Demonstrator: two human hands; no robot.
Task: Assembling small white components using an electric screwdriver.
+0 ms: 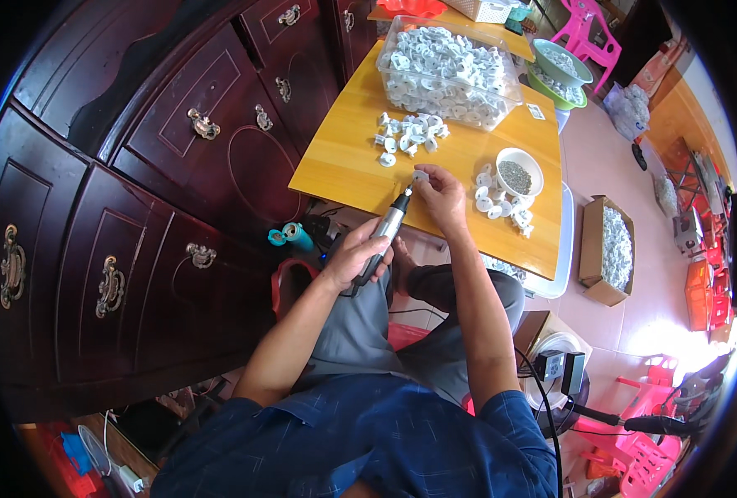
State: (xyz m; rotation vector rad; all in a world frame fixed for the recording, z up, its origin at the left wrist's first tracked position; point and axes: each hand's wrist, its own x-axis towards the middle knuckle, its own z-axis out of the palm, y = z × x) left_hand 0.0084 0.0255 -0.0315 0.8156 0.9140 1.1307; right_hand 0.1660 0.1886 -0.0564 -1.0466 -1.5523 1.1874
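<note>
My left hand [358,256] is wrapped round an electric screwdriver [390,224], silver and black, tilted with its tip up and away from me. Pinched in my right hand [441,197] is a small white plastic part [420,177], which meets the screwdriver's tip at the table's near edge. Whether a screw sits on the tip is too small to make out. Beyond my hands lies a loose pile of white plastic parts [410,133]. To the right, a white bowl [537,163] holds small metal screws [514,176], with more white parts [486,201] scattered around it.
A clear plastic bin [489,119] heaped with white parts stands at the back of the yellow wooden table [344,145]. Dark wooden cabinets [211,158] run along the left. On the floor at right are a cardboard box [593,249] of white parts and pink plastic chairs [634,448].
</note>
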